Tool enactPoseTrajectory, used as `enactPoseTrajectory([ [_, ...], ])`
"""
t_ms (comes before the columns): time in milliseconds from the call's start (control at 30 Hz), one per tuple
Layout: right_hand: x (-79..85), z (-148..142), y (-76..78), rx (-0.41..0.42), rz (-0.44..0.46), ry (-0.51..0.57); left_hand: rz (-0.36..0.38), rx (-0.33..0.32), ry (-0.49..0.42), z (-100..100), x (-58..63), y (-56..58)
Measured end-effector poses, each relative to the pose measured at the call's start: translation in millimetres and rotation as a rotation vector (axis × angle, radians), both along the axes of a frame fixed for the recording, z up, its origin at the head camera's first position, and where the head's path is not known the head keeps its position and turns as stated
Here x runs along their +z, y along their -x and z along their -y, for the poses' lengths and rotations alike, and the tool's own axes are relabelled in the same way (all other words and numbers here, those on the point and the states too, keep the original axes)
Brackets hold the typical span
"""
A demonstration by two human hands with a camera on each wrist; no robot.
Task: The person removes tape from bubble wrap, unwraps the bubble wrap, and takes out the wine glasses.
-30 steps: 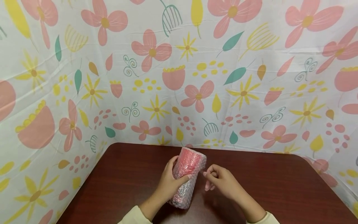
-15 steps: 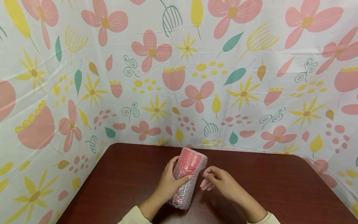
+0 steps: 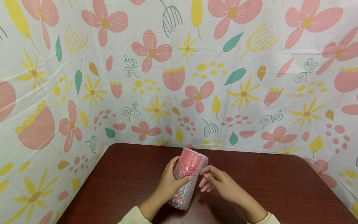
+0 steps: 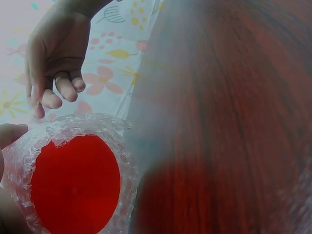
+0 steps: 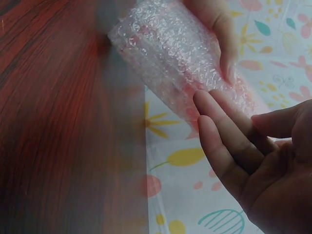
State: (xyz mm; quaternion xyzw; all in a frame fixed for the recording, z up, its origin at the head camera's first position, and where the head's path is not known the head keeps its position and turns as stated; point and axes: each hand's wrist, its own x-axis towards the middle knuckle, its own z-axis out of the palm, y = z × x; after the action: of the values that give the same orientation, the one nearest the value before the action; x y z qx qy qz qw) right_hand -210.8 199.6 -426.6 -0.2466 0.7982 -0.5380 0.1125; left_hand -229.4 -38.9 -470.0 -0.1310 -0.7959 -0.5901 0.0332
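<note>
A red cylinder in bubble wrap (image 3: 191, 161) leans to the right over the table, its lower end near the tabletop. My left hand (image 3: 168, 183) grips it from the left, thumb across the front. The left wrist view shows one flat, round red end (image 4: 75, 185) ringed by crinkled bubble wrap (image 4: 85, 126). My right hand (image 3: 222, 185) is just right of the cylinder, fingers loosely bent and holding nothing. In the right wrist view, the right hand's extended fingers (image 5: 226, 131) lie close to the wrap; whether they touch it I cannot tell.
The dark reddish-brown table (image 3: 126, 174) has rounded far corners. White cloth printed with flowers (image 3: 156, 81) hangs behind it and along the left side.
The right hand has shifted slightly up and left, closer to the cylinder, with its fingers loosening. The left hand keeps its grip, and the cylinder barely moves.
</note>
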Motion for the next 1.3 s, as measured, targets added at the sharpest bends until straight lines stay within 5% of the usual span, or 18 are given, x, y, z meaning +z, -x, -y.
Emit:
enactPoseTrajectory([
  [433,3.7,1.1,-1.5,-0.147,-0.015,-0.069,0.027,-0.031,-0.071,0.9,-0.2,1.8],
  [833,1.0,5.2,-2.1,-0.185,-0.002,-0.065,0.030,-0.058,-0.058,-0.2,-2.3,0.1],
  [1300,-1.8,3.1,-2.0,-0.130,-0.014,-0.034,0.042,-0.099,-0.058,-1.0,-4.5,-0.9],
])
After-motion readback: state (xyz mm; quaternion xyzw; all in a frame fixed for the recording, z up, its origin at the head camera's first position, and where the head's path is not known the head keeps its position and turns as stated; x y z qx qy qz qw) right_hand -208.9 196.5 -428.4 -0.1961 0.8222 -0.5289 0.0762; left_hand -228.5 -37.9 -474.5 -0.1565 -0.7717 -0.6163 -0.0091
